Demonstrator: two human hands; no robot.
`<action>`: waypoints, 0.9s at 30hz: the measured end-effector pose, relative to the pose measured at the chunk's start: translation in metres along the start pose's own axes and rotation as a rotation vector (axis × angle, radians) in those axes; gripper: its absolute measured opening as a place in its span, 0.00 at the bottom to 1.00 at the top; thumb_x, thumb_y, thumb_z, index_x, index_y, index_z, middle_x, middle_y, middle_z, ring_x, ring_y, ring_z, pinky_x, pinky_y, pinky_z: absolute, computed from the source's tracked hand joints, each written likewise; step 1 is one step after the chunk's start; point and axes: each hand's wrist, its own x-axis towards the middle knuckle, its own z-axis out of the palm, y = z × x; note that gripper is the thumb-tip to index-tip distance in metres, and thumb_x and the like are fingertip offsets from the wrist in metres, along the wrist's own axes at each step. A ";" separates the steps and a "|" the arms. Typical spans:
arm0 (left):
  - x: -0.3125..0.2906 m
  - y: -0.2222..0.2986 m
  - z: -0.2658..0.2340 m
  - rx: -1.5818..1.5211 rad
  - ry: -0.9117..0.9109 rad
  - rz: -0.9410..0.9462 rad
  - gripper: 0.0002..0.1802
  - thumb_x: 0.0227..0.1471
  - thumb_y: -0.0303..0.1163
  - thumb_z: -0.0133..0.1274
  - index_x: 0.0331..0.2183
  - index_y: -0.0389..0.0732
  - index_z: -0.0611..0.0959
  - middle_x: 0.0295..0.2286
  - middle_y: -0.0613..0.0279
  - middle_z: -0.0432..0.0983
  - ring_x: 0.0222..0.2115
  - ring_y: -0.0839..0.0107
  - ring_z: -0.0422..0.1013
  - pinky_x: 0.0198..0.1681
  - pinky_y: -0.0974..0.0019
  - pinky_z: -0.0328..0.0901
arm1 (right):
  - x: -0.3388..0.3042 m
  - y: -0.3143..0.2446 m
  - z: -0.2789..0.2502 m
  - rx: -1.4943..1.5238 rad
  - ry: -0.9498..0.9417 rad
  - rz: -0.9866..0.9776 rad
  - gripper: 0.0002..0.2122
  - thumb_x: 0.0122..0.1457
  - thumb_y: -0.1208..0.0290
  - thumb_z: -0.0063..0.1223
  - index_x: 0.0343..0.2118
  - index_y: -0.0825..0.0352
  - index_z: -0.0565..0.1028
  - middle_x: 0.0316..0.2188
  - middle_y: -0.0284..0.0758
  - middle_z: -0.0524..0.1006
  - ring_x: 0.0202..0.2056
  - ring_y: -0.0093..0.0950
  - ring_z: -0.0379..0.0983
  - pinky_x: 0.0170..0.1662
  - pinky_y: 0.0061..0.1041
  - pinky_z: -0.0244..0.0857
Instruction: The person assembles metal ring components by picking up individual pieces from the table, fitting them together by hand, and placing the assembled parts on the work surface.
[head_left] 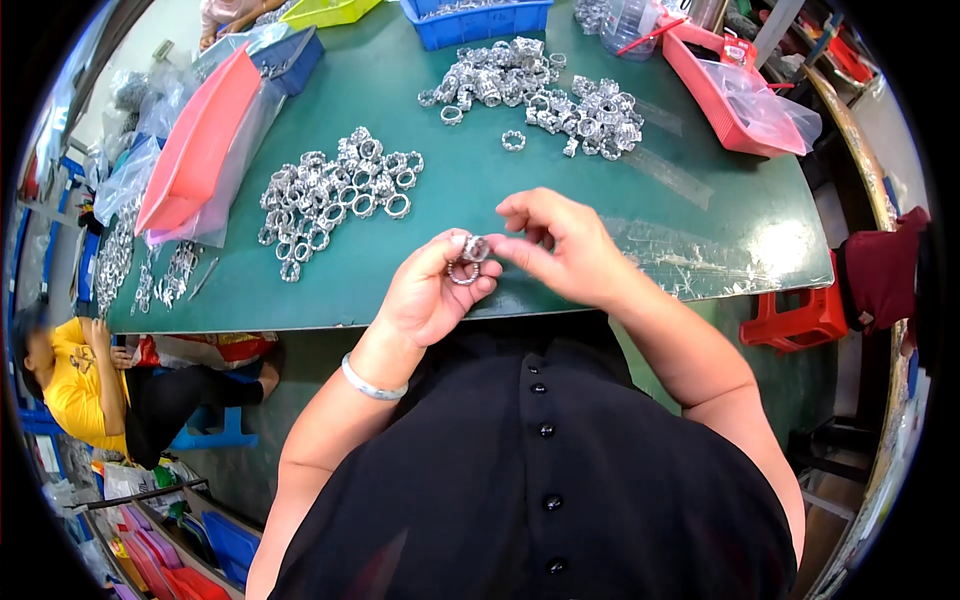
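Observation:
Just past the near edge of the green table, my left hand (pixel 428 292) pinches two silvery metal rings (pixel 463 272) with bumpy rims between thumb and fingers. Close on its right is my right hand (pixel 570 245), palm turned inward, fingers loosely bent and apart from the thumb. Its thumb tip reaches the rings' side; whether it touches them I cannot tell. A pile of similar rings (pixel 340 195) lies beyond my left hand. Farther off, another heap of rings (pixel 500 75) and a smaller heap (pixel 590 118) lie close together, with a single ring (pixel 513 141) beside them.
A tilted pink tray (pixel 205 145) stands on the left, near bunches of metal pieces (pixel 180 268). Blue bin (pixel 480 25) at the far edge; red basket (pixel 735 115) with plastic bags at right. A person in yellow (pixel 85 390) sits at left. Red stool (pixel 795 320) at right.

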 end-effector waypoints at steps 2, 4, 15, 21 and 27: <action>0.004 0.009 0.000 -0.014 0.043 0.003 0.05 0.50 0.29 0.43 0.28 0.38 0.72 0.29 0.53 0.72 0.28 0.66 0.71 0.30 0.69 0.67 | 0.014 0.015 -0.016 -0.199 -0.019 -0.019 0.12 0.47 0.73 0.54 0.35 0.70 0.70 0.25 0.35 0.70 0.24 0.24 0.67 0.26 0.21 0.62; 0.011 0.019 -0.004 0.023 0.030 0.056 0.04 0.48 0.28 0.44 0.28 0.39 0.72 0.30 0.51 0.72 0.27 0.65 0.71 0.30 0.67 0.68 | 0.033 0.029 -0.029 -0.379 -0.047 0.033 0.12 0.46 0.73 0.54 0.34 0.69 0.70 0.26 0.37 0.70 0.26 0.29 0.69 0.29 0.26 0.63; 0.073 0.061 0.014 0.181 0.076 0.099 0.11 0.49 0.28 0.45 0.38 0.38 0.72 0.27 0.62 0.71 0.28 0.70 0.70 0.31 0.68 0.67 | 0.094 0.072 -0.019 -0.758 -0.302 0.132 0.20 0.45 0.78 0.52 0.45 0.63 0.66 0.35 0.39 0.69 0.36 0.34 0.69 0.39 0.30 0.64; 0.087 0.061 0.014 0.354 0.215 0.077 0.10 0.49 0.32 0.48 0.36 0.40 0.73 0.24 0.67 0.69 0.22 0.77 0.65 0.22 0.76 0.60 | 0.088 0.067 -0.022 0.331 -0.068 0.154 0.24 0.43 0.83 0.53 0.47 0.67 0.64 0.36 0.32 0.70 0.34 0.21 0.65 0.39 0.20 0.63; 0.079 0.052 0.019 0.424 0.037 0.041 0.11 0.49 0.36 0.51 0.34 0.42 0.75 0.22 0.72 0.68 0.21 0.81 0.62 0.21 0.79 0.57 | 0.077 0.047 -0.018 0.351 0.033 -0.034 0.24 0.43 0.83 0.53 0.47 0.65 0.64 0.37 0.31 0.72 0.35 0.20 0.66 0.35 0.18 0.62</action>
